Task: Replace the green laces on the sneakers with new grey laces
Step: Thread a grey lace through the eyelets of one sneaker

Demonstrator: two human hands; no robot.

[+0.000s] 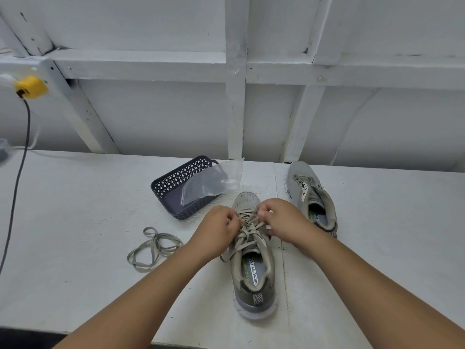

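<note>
Both hands' fingers (232, 219) pinch the lace (247, 226) over the near sneaker (254, 268).

The insole of the near sneaker (252, 263) reads "MEMORY FOAM" in dark letters on a white strip, beside green lettering that looks like "SKECHERS". The far sneaker's (312, 197) insole shows only "FO", the rest hidden.
</note>
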